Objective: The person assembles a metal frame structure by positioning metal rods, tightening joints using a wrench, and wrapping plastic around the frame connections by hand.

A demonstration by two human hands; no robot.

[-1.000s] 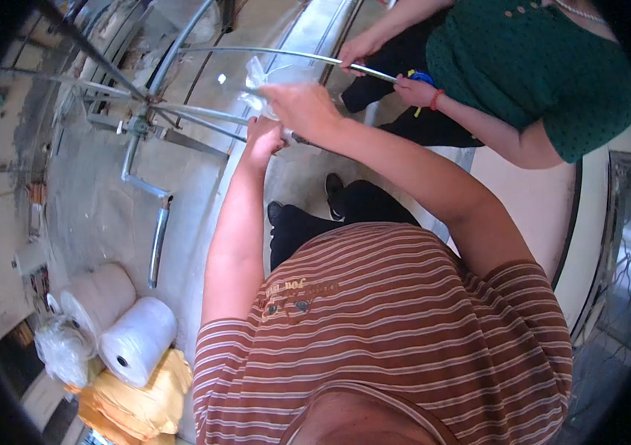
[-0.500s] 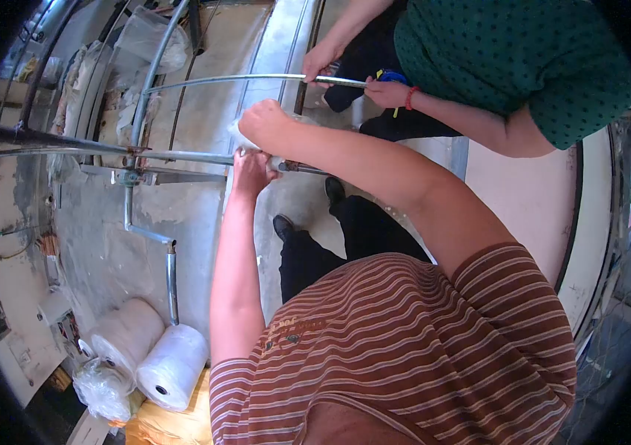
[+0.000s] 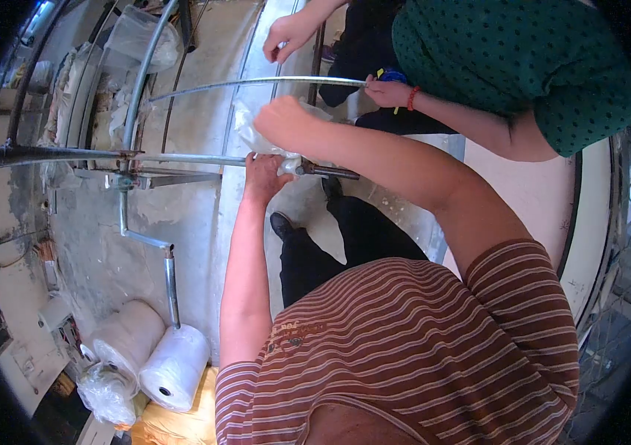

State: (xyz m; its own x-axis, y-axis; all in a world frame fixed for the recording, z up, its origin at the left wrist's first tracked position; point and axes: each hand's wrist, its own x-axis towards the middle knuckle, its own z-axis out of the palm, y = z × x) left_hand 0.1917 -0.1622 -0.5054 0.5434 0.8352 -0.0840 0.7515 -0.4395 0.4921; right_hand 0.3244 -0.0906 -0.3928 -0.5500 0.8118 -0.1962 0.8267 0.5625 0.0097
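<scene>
My left hand (image 3: pixel 265 178) is closed around the end part of a horizontal metal pipe (image 3: pixel 200 159), where clear plastic film is bunched around it. Just above, my right hand (image 3: pixel 283 122) is a fist gripping the clear plastic film (image 3: pixel 247 132), some of which spreads out on both sides of it. To the right of my left hand, a darker bar end (image 3: pixel 336 172) sticks out of the wrapped pipe. My palms and most of the fingertips are hidden.
Another person's hand (image 3: pixel 388 94) holds a long thin metal strip (image 3: pixel 256 80) by a blue object (image 3: pixel 392 76); their other hand (image 3: pixel 291 35) is free of it. A pipe frame (image 3: pixel 137 96) stands left. Plastic film rolls (image 3: pixel 174 369) are at lower left.
Both my hands have shifted slightly right along the pipe, and more plastic film shows around my right hand. The other person's far hand has let go of the strip and moved up and left.
</scene>
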